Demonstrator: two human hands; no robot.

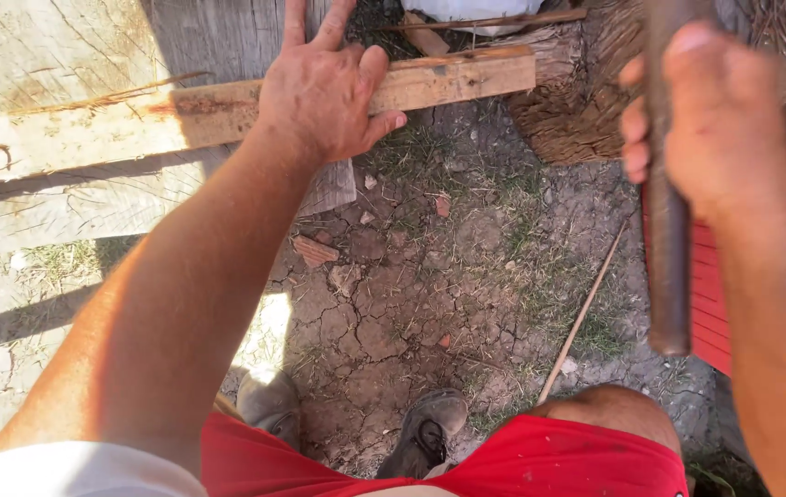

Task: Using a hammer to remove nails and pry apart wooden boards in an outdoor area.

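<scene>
Below, the left hand (324, 87) lay palm-down on a long wooden plank (227, 110), its fingers spread flat over the top face and the thumb hooked along the near edge, pressing rather than gripping. The plank ran from the left edge of the view toward the upper middle, its far end stopping just beside a rough tree stump (577, 110). Beneath its left part sat a broad weathered board (61, 46), pale and grey, with a thin splinter of wood peeling up along the plank's top edge.

The right hand (715, 120) was raised close to the camera at the upper right, its fingers wrapped tight round a dark, rusty tool handle (667, 248) that hung almost straight down and ended well above the ground. The upper end of the handle ran out of the top of the view, so its head could not be seen.

Under both arms lay cracked dry soil (411, 304) with sparse grass and bits of broken brick (314, 250). A thin stick (582, 317) lay slanted on the soil near the handle's lower end. Two worn grey shoes (430, 428) stood at the bottom, above red shorts (549, 460).
</scene>
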